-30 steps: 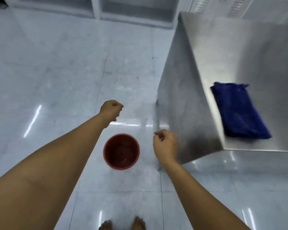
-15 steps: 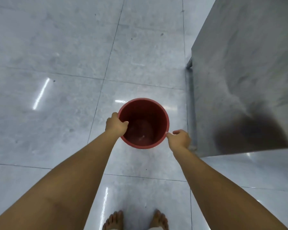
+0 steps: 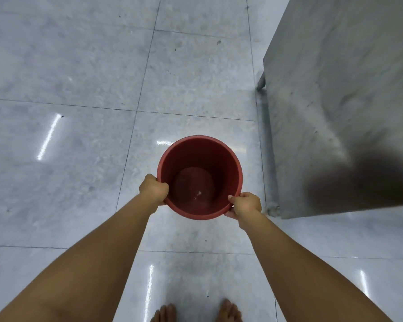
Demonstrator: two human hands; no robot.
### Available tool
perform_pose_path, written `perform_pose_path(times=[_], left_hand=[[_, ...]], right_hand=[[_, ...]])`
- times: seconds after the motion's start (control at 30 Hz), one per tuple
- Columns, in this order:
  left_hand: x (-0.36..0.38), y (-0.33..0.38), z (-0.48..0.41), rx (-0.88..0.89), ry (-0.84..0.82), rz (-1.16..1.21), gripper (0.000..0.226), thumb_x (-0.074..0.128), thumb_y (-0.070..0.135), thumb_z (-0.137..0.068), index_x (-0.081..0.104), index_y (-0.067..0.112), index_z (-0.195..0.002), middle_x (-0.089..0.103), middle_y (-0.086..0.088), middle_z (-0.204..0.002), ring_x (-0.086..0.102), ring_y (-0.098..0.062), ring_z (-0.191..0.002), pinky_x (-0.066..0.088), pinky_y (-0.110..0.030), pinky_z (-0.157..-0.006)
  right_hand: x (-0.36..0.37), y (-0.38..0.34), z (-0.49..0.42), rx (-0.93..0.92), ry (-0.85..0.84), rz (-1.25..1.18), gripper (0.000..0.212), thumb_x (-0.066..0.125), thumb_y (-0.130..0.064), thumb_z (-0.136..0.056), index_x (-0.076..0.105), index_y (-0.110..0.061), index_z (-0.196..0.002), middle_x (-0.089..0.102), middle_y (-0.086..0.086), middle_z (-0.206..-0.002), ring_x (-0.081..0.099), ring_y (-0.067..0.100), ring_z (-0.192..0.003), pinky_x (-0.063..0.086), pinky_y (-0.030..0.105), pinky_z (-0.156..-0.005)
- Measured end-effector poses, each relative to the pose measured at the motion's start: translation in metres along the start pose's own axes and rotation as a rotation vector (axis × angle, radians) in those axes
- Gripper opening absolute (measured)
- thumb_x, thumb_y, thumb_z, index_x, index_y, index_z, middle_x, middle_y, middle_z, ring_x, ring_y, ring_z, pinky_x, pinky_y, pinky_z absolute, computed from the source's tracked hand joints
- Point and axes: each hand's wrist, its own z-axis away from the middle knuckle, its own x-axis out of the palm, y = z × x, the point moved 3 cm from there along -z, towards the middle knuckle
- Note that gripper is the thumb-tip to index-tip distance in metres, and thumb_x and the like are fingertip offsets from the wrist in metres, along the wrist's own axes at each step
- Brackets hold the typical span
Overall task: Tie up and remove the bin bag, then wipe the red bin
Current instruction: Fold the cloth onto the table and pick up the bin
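Observation:
The red bin is a round plastic bucket seen from above, with no bag in it and a small pale speck on its bottom. My left hand grips its left rim, fingers curled over the edge. My right hand grips the near right rim the same way. I cannot tell whether the bin rests on the floor or hangs just above it. No bin bag and no cloth are in view.
A stainless steel table fills the right side, its leg and foot close to the bin. Glossy grey floor tiles spread out to the left and ahead. My bare feet show at the bottom edge.
A second ago both hands hovered above the bin with fists shut. They dropped to its rim and took hold, and my view tilted down so the blue cloth on the table left the frame.

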Motion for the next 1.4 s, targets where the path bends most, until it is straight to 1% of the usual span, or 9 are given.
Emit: perform_pose_path(times=[0.23,0.4,0.5,0.67,0.8,0.93,1.03,1.2,1.4], left_hand=[[-0.025,0.000,0.100,-0.047,-0.063,-0.030,0.022,0.049,-0.006,-0.083,0.048,0.005,-0.102,0.058,-0.021,-0.110,0.062,-0.038,-0.097,0.058,-0.049,-0.078],[-0.013,-0.018,0.187,-0.083,-0.070,-0.079,0.015,0.058,-0.005,-0.077,0.050,0.008,-0.080,0.063,-0.023,-0.096,0.067,-0.035,-0.077,0.061,-0.040,-0.064],[0.020,-0.035,0.227,-0.126,-0.106,-0.071,0.016,0.060,-0.005,-0.077,0.051,0.008,-0.079,0.066,-0.023,-0.095,0.068,-0.034,-0.076,0.058,-0.034,-0.055],[0.106,-0.058,0.282,-0.122,-0.140,-0.009,0.020,0.059,-0.006,-0.076,0.047,0.010,-0.072,0.065,-0.026,-0.097,0.066,-0.036,-0.073,0.059,-0.039,-0.064],[0.175,-0.061,0.315,-0.076,-0.179,0.072,0.020,0.058,-0.005,-0.080,0.049,0.011,-0.075,0.064,-0.025,-0.102,0.066,-0.038,-0.083,0.055,-0.036,-0.061],[0.231,-0.058,0.329,-0.042,-0.231,0.060,0.016,0.057,-0.005,-0.080,0.051,0.008,-0.085,0.065,-0.024,-0.101,0.068,-0.037,-0.085,0.054,-0.032,-0.055],[0.270,-0.060,0.327,-0.010,-0.262,0.041,0.016,0.058,-0.005,-0.079,0.050,0.009,-0.081,0.066,-0.025,-0.100,0.068,-0.038,-0.080,0.058,-0.034,-0.057],[0.322,-0.070,0.298,0.022,-0.285,0.031,0.025,0.059,-0.005,-0.081,0.047,0.016,-0.073,0.064,-0.023,-0.100,0.068,-0.038,-0.084,0.060,-0.043,-0.072],[0.356,-0.083,0.268,0.026,-0.275,-0.018,0.025,0.055,-0.007,-0.083,0.048,0.016,-0.076,0.063,-0.018,-0.096,0.068,-0.035,-0.082,0.060,-0.047,-0.075]], right_hand=[[-0.057,0.024,0.084,0.099,0.008,-0.042,0.006,0.063,-0.002,-0.085,0.059,-0.004,-0.081,0.065,0.021,-0.094,0.067,0.038,-0.085,0.059,0.049,-0.075],[-0.121,0.063,0.125,0.196,0.012,-0.053,0.006,0.063,0.002,-0.084,0.062,0.005,-0.090,0.061,0.022,-0.084,0.064,0.038,-0.076,0.058,0.053,-0.074],[-0.168,0.093,0.125,0.215,0.039,-0.047,0.004,0.064,0.002,-0.084,0.063,0.002,-0.088,0.063,0.022,-0.083,0.066,0.037,-0.076,0.059,0.052,-0.073],[-0.259,0.144,0.108,0.236,0.042,-0.121,0.009,0.060,0.004,-0.085,0.058,0.000,-0.077,0.062,0.022,-0.082,0.064,0.037,-0.072,0.057,0.054,-0.074],[-0.328,0.171,0.093,0.202,0.057,-0.155,0.011,0.060,0.000,-0.087,0.058,-0.004,-0.076,0.063,0.017,-0.082,0.066,0.036,-0.078,0.057,0.052,-0.077],[-0.380,0.191,0.073,0.178,0.120,-0.208,0.005,0.059,-0.003,-0.088,0.060,-0.006,-0.084,0.064,0.014,-0.085,0.066,0.035,-0.085,0.058,0.047,-0.076],[-0.404,0.207,0.051,0.176,0.146,-0.287,0.005,0.059,0.000,-0.088,0.061,-0.005,-0.086,0.064,0.014,-0.085,0.065,0.034,-0.084,0.057,0.042,-0.069],[-0.415,0.226,0.005,0.132,0.184,-0.336,0.006,0.060,-0.001,-0.087,0.061,-0.006,-0.083,0.064,0.014,-0.083,0.065,0.035,-0.083,0.055,0.037,-0.064],[-0.410,0.248,-0.035,0.147,0.214,-0.305,0.002,0.061,-0.004,-0.088,0.062,-0.006,-0.086,0.063,0.013,-0.083,0.064,0.035,-0.086,0.058,0.041,-0.072]])
